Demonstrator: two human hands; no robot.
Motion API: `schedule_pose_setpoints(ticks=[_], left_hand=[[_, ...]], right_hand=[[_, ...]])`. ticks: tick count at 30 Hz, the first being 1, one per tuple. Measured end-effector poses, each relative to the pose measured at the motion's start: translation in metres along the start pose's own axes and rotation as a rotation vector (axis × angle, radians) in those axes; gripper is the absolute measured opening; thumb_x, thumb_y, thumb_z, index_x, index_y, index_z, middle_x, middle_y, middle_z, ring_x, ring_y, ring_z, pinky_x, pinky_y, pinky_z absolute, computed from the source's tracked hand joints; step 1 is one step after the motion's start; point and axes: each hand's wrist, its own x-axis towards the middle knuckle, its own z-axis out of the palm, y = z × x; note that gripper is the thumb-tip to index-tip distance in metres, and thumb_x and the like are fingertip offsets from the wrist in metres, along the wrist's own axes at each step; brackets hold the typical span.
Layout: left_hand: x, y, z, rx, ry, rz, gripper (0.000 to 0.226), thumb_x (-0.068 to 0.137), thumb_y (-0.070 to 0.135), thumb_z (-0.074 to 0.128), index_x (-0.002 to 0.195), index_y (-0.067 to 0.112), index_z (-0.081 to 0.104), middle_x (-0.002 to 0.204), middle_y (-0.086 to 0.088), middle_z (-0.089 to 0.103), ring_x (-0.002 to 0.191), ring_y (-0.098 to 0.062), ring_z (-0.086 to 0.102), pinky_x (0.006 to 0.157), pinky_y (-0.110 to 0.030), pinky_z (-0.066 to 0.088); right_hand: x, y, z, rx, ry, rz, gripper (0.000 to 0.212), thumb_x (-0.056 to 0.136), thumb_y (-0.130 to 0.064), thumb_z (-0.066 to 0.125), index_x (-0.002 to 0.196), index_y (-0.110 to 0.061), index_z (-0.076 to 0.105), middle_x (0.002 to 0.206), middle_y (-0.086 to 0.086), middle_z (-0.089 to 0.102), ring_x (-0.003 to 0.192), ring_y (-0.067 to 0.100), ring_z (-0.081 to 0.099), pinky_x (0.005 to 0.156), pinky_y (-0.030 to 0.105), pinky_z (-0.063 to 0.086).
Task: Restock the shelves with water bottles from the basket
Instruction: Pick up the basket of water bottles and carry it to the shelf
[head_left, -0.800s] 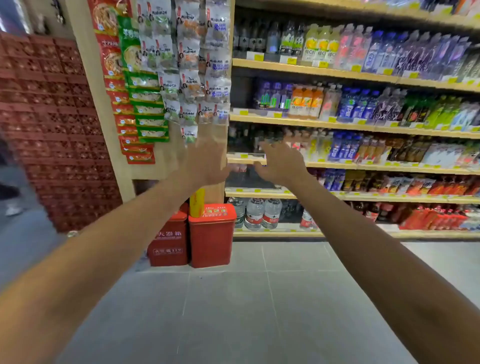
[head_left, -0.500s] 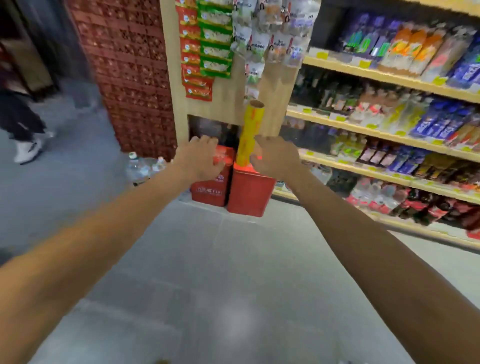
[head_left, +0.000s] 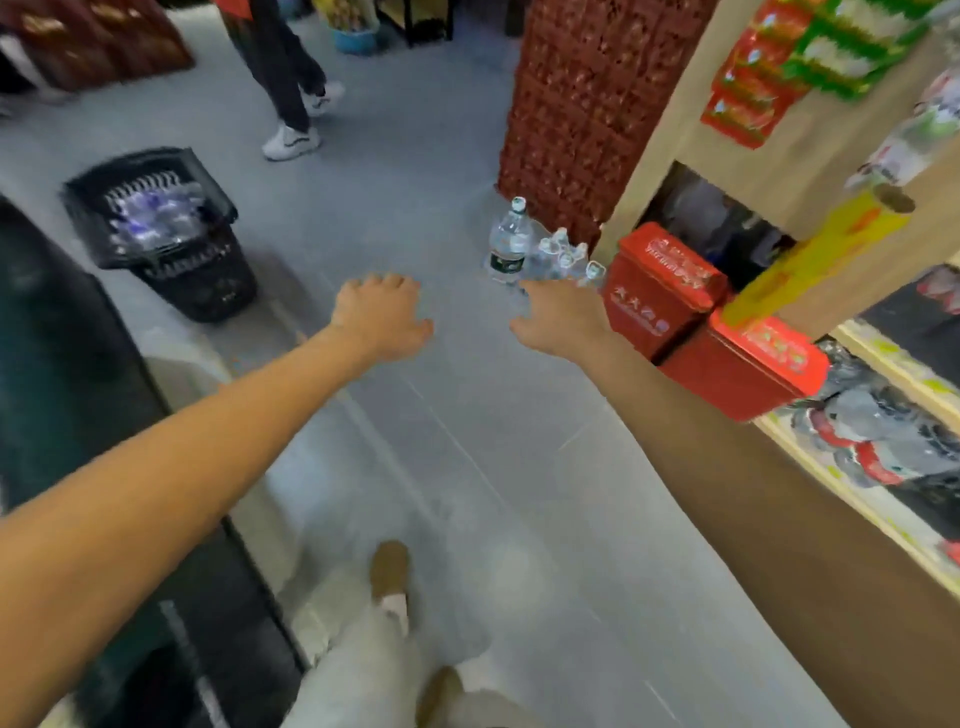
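A black basket filled with clear water bottles stands on the grey floor at the left. Another cluster of water bottles stands on the floor by the red lattice pillar. My left hand is stretched out over the floor, fingers relaxed, holding nothing, to the right of the basket. My right hand reaches forward, empty, just in front of the floor bottles without touching them. The drink shelves run along the right edge.
Two red boxes and a yellow roll stand at the shelf end. A person's legs in white shoes stand at the far side of the aisle. A dark cabinet borders the left. My own legs show below.
The view has swung left and down, away from the shelves toward the aisle floor. The basket and floor bottles have come into sight. Both hands stay outstretched and empty.
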Motion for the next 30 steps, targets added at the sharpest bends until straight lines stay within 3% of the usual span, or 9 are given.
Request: schedule_pose_setpoints(ticks=[8, 16, 30], left_hand=[[-0.016, -0.139, 0.030, 0.018, -0.019, -0.256, 0.059, 0.089, 0.050, 0.047, 0.129, 0.007, 0.049, 0.126, -0.016, 0.054, 0.116, -0.035, 0.052, 0.092, -0.041, 0.040], [0.014, -0.249, 0.043, 0.019, -0.060, -0.384, 0.057, 0.090, 0.051, 0.045, 0.128, 0.008, 0.048, 0.125, -0.016, 0.054, 0.114, -0.035, 0.052, 0.091, -0.042, 0.040], [0.067, -0.366, 0.067, -0.085, -0.112, -0.555, 0.056, 0.091, 0.049, 0.044, 0.130, 0.009, 0.048, 0.125, -0.015, 0.056, 0.114, -0.035, 0.052, 0.089, -0.041, 0.040]], right_hand=[[0.095, -0.128, 0.033, -0.004, -0.028, -0.247, 0.043, 0.089, -0.039, 0.050, 0.120, -0.009, 0.053, 0.112, 0.019, 0.064, 0.107, 0.038, 0.059, 0.082, 0.038, 0.046], [0.192, -0.214, 0.043, -0.023, -0.073, -0.349, 0.047, 0.088, -0.041, 0.049, 0.124, -0.011, 0.052, 0.120, 0.016, 0.062, 0.112, 0.036, 0.057, 0.088, 0.040, 0.046], [0.326, -0.323, 0.060, -0.083, -0.184, -0.557, 0.050, 0.091, -0.041, 0.047, 0.131, -0.011, 0.047, 0.123, 0.014, 0.059, 0.114, 0.035, 0.054, 0.087, 0.039, 0.044]])
